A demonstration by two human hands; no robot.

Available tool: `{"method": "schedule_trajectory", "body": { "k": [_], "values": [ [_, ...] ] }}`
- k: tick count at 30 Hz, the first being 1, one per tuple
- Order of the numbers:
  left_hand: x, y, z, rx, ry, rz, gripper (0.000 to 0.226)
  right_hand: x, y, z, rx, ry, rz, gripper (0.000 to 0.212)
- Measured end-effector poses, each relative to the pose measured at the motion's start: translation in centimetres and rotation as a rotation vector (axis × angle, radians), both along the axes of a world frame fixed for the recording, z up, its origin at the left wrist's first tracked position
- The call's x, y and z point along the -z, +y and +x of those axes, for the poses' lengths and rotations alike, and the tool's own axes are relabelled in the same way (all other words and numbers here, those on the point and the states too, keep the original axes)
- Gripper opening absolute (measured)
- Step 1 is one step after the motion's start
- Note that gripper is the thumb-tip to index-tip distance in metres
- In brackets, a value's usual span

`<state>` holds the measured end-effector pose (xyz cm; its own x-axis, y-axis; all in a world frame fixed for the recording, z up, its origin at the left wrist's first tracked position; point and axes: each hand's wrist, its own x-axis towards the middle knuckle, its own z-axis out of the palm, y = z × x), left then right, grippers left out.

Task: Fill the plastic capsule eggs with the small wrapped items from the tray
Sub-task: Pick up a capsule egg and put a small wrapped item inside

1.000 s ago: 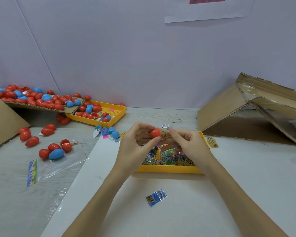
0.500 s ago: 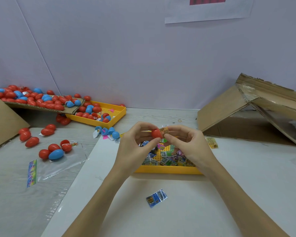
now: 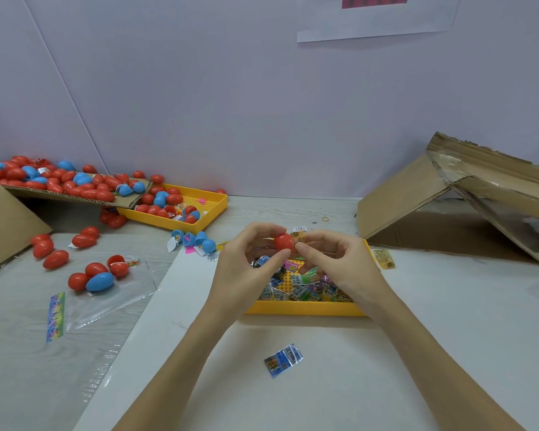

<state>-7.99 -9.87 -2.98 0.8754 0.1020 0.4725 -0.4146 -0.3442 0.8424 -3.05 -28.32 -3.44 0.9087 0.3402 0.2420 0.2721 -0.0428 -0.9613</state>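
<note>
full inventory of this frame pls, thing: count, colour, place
held egg half: 1, red, between both hands above near tray
held packet: 1, orange, at the egg half's mouth
near tray: 1, yellow, centre, heaped with mixed-colour packets
far tray: 1, yellow, back left, holds red and blue eggs
egg pile: many, mostly red, some blue, on cardboard flap far left
loose eggs: about ten, red, one blue, left table
blue halves: a few, blue, open, by the far tray
blue packet: 1, blue, near table
orange packet: 1, right of near tray
plastic bag: 1, clear, left table
box: 1, brown cardboard, right
paper: 1, white, wall
left hand: pinches egg half
right hand: pinches held packet
</note>
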Motion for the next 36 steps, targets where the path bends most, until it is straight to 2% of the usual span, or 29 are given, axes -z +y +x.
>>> {"method": "schedule_trajectory", "body": {
  "k": [4, 9, 15, 21, 36],
  "values": [
    [0.2, -0.2, -0.1, -0.015, -0.035, -0.016, 0.038, -0.2, 0.1, -0.2, -0.018, -0.008, -0.018, 0.034],
    [0.2, -0.5, -0.2, 0.011, -0.097, 0.014, 0.039, -0.5, -0.2, -0.3, -0.062, 0.079, 0.039, 0.029],
    [0.0, -1.0, -0.5, 0.004, -0.146, 0.038, 0.041, -1.3, -0.6, -0.3, -0.327, 0.245, 0.130, 0.028],
    [0.1, -1.4, -0.5, 0.063, -0.131, 0.041, 0.036, -1.5, -0.6, -0.3, -0.418, 0.342, 0.146, 0.033],
    [-0.2, -1.4, -0.7, 0.117, -0.099, -0.067, 0.042, -0.8, -1.1, 0.5, -0.537, 0.381, 0.214, 0.041]
  ]
}}
